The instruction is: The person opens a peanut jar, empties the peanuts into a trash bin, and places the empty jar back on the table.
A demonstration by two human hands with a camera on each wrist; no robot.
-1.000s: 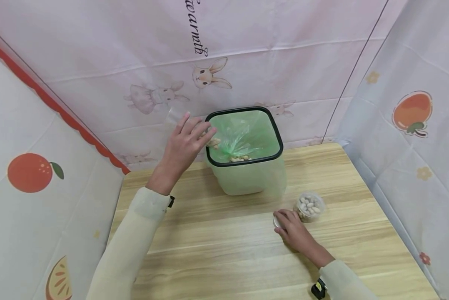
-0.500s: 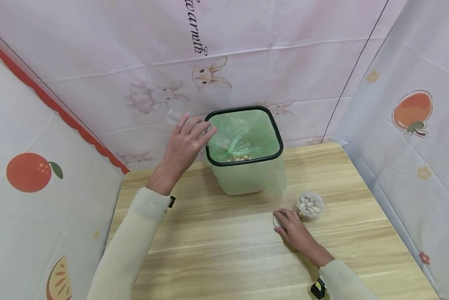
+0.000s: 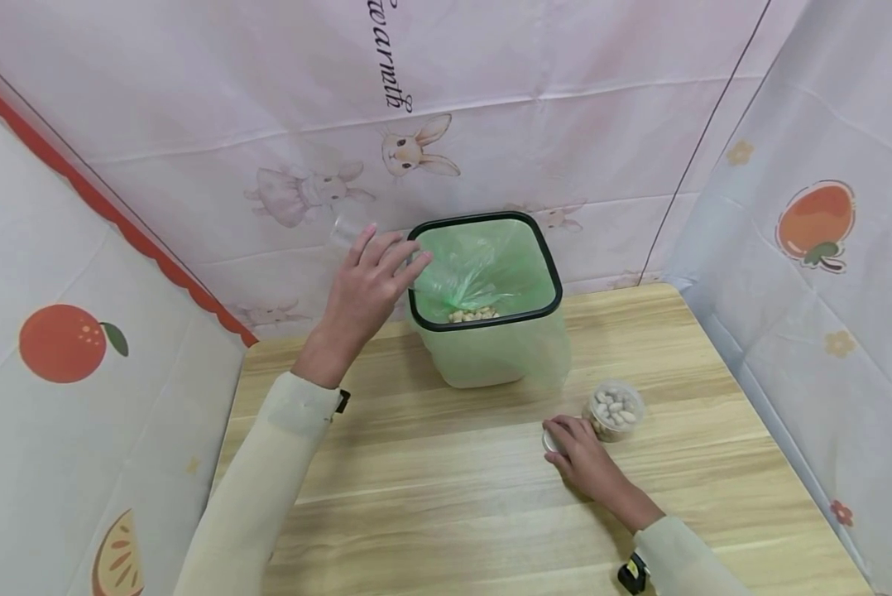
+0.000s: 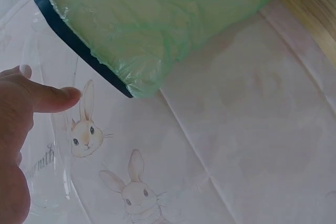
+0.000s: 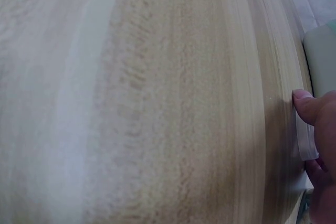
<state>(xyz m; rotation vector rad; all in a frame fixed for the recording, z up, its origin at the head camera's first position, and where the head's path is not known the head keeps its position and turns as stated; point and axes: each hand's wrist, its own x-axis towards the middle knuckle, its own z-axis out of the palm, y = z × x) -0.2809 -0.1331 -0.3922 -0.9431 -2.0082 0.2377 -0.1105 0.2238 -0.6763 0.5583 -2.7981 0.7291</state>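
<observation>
My left hand [image 3: 371, 281] grips a clear plastic jar [image 3: 349, 232], tipped sideways with its mouth over the left rim of the bin [image 3: 483, 356]. In the left wrist view, the jar [image 4: 65, 182] is see-through and shows nothing inside. The bin is pale green with a black rim and a thin green bag inside; pale nut-like pieces [image 3: 474, 315] lie in the bag. On the table, my right hand [image 3: 583, 459] pinches a round whitish lid [image 3: 552, 443] by its edge. Beside that hand stands a clear tub [image 3: 616, 410] filled with similar pale pieces.
The wood-grain table [image 3: 431, 497] has its right edge by a hanging cloth [image 3: 811, 331]. Behind the bin, a pink cloth with rabbit prints [image 3: 416, 157] hangs close. Another printed cloth [image 3: 141, 331] borders the table on the left.
Pale pieces at the jar's mouth have dropped into the bin, and the heap in the bag shows more. Both hands have stayed nearly in place.
</observation>
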